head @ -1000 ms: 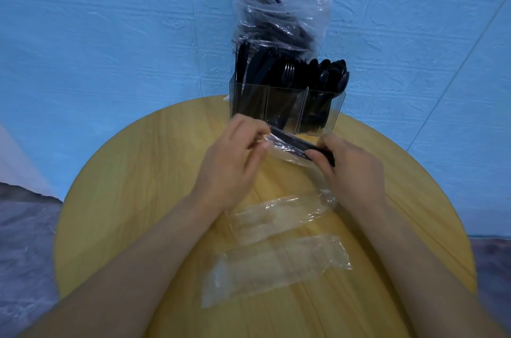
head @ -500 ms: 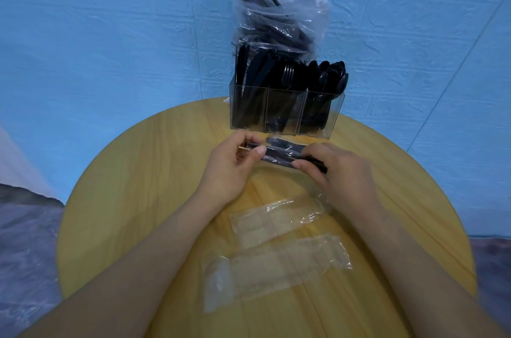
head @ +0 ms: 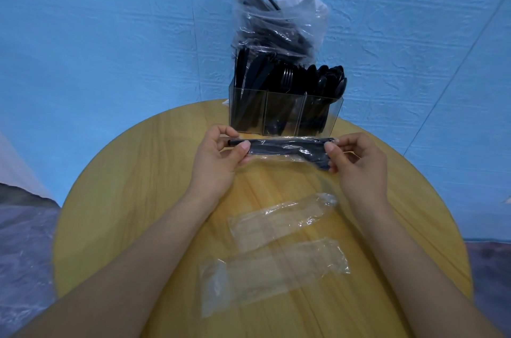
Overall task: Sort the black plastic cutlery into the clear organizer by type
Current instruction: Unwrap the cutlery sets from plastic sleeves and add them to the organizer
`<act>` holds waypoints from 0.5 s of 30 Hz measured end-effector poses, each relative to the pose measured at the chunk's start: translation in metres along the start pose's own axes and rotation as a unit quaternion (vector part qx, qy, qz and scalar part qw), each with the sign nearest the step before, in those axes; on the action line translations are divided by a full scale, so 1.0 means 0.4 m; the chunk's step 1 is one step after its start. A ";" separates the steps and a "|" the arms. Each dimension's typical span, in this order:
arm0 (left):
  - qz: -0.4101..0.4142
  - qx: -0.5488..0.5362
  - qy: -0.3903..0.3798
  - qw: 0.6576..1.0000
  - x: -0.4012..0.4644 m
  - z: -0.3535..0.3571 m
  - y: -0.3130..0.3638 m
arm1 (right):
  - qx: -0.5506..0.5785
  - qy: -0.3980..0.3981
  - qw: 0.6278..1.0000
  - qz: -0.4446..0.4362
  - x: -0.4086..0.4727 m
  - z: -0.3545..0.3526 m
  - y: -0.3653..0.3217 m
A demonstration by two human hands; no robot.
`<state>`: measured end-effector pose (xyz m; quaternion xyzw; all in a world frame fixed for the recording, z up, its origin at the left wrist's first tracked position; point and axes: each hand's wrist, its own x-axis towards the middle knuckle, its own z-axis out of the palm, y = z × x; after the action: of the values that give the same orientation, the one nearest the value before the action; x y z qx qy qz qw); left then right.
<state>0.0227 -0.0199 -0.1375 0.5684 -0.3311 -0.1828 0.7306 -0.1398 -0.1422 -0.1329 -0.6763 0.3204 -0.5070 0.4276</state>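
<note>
A wrapped pack of black cutlery (head: pixel 284 149) stretches level between my hands, just in front of the clear organizer (head: pixel 284 116). My left hand (head: pixel 218 160) pinches its left end and my right hand (head: pixel 359 163) pinches its right end. The organizer stands at the far edge of the round wooden table (head: pixel 138 185). It has three compartments: knives on the left, forks in the middle, spoons on the right. Behind it a clear plastic bag (head: pixel 276 28) holds more black cutlery.
Two empty clear wrappers (head: pixel 279 220) (head: pixel 273 272) lie on the table between my forearms. A blue sheet (head: pixel 110 33) hangs close behind the table.
The pack was tilted and held close between my hands. Now my hands have moved apart and the pack is level and stretched out.
</note>
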 end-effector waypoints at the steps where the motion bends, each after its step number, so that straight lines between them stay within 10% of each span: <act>1: 0.004 0.002 -0.001 1.000 0.000 0.000 0.000 | 0.010 0.008 1.000 0.001 0.000 0.000 -0.002; 15: 0.019 0.081 -0.028 0.996 -0.004 0.006 -0.003 | 0.096 0.009 0.993 0.066 -0.005 0.005 -0.007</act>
<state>0.0201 -0.0208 -0.1388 0.6139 -0.3758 -0.1577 0.6761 -0.1384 -0.1389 -0.1312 -0.6051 0.3184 -0.5120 0.5199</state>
